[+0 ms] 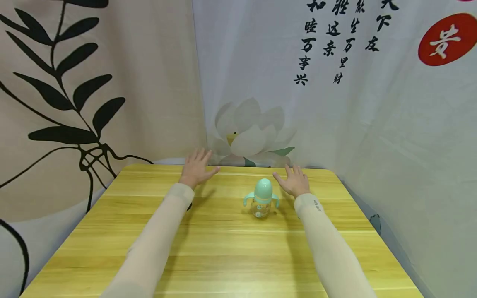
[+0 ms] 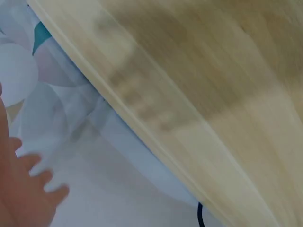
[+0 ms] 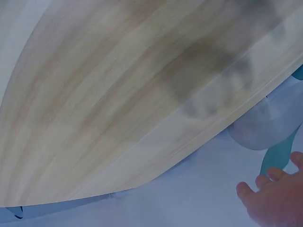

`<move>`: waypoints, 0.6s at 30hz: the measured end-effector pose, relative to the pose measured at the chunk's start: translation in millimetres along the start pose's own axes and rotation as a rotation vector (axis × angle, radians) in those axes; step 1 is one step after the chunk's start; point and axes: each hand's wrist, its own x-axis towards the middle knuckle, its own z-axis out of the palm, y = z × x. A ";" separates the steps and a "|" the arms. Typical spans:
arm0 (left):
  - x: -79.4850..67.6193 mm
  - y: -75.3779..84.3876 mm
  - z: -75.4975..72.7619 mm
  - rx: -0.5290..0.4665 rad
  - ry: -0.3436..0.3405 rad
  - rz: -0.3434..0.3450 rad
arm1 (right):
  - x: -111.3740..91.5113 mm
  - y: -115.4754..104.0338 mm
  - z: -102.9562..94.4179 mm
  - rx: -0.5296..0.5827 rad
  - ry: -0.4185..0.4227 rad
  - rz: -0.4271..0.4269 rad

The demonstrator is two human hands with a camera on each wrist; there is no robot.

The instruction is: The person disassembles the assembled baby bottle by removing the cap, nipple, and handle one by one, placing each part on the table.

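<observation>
Head: the mint-capped bottle [image 1: 262,198] stands upright towards the far edge of the desk [image 1: 223,256], between the left hand [image 1: 195,169] and closer right hand [image 1: 295,182]. Left wrist: fingers [image 2: 57,194] spread, beside the desk's edge. Right wrist: fingers likewise spread.

Pale sleeves [image 1: 158,238], dark right-wrist lettering [image 1: 317,205]

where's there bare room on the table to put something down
The table is bare on the near side of the bottle, between the left sleeve and right sleeve, and outside each sleeve toward its side edges. It's tightest between the bottle and the right hand.
</observation>
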 end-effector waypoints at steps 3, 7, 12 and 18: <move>-4.4 1.4 8.1 -0.061 -0.039 0.069 | -0.1 0.4 2.5 -0.002 -0.010 0.003; -13.0 11.9 20.8 -0.218 -0.140 0.168 | -2.0 0.2 2.9 -0.008 -0.023 0.000; -23.5 33.6 31.8 -0.411 -0.335 0.238 | -1.9 -2.0 2.7 -0.007 -0.058 0.000; -29.7 61.1 36.2 -0.596 -0.500 0.269 | 0.4 4.7 10.7 -0.001 -0.232 0.038</move>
